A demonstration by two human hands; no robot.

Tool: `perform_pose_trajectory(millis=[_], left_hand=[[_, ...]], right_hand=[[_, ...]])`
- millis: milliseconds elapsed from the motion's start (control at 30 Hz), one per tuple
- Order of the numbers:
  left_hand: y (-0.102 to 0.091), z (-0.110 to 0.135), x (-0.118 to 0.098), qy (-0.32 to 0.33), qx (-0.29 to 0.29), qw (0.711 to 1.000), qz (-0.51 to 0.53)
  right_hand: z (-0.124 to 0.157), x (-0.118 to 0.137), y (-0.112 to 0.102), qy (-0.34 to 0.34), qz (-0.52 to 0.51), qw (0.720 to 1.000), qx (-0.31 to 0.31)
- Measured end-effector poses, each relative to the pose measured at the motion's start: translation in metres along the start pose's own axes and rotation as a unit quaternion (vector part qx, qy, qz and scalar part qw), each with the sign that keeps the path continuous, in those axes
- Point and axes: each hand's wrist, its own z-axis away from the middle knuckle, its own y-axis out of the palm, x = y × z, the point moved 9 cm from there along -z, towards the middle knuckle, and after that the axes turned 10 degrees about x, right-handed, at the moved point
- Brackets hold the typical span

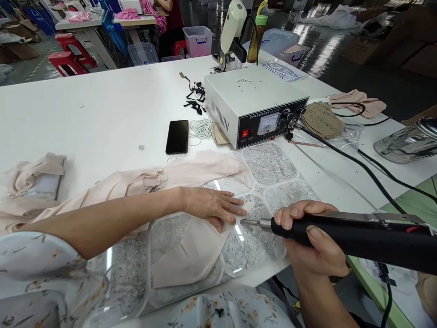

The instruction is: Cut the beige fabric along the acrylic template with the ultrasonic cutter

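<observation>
My left hand [215,205] lies flat on a pale pink piece of fabric [194,255], its fingers stretched out and pressing the cloth down. The fabric rests on a clear sheet with rounded panels over a grey mottled pattern [252,250]. In my right hand [317,241] is a black ultrasonic welding gun [368,241], my fingers wrapped round its barrel. Its metal tip [251,222] points left, at the fabric's edge close to my left fingertips; whether it touches the cloth I cannot tell. More pink fabric [136,182] stretches beyond my left forearm.
A control box [256,105] with dial and red switch stands behind, its black cable [355,159] running to the right. Around it are a phone [177,137], elastic cord [201,129], black scraps [195,98] and a glass jar [406,141]. A person [174,23] sits far back.
</observation>
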Motion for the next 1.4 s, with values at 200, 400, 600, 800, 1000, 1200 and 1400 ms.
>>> perform_pose_trajectory(millis=[200,400,600,800,1000,1200,1400], left_hand=[[0.007,-0.003,0.0,-0.015,0.05,0.998,-0.03],[0.008,-0.003,0.002,-0.024,0.06,0.998,-0.021],[0.011,-0.003,0.005,-0.035,0.063,0.997,0.004],[0.009,-0.004,0.006,-0.043,0.071,0.994,0.074],[0.006,-0.005,0.007,-0.067,0.075,0.985,0.138],[0.012,-0.005,0.01,-0.084,0.088,0.981,0.151],[0.011,-0.005,0.012,-0.082,0.072,0.982,0.157]], right_hand=[[0.001,-0.002,0.004,-0.007,-0.018,1.0,0.01],[0.001,-0.003,0.003,-0.002,-0.002,1.0,0.014],[0.0,0.0,0.007,-0.004,-0.005,1.0,0.022],[0.004,-0.003,0.011,0.001,-0.028,0.999,0.041],[0.003,-0.004,0.014,-0.003,-0.044,0.998,0.053],[0.002,-0.005,0.017,0.002,-0.035,0.998,0.055],[0.0,-0.004,0.02,-0.001,-0.038,0.997,0.065]])
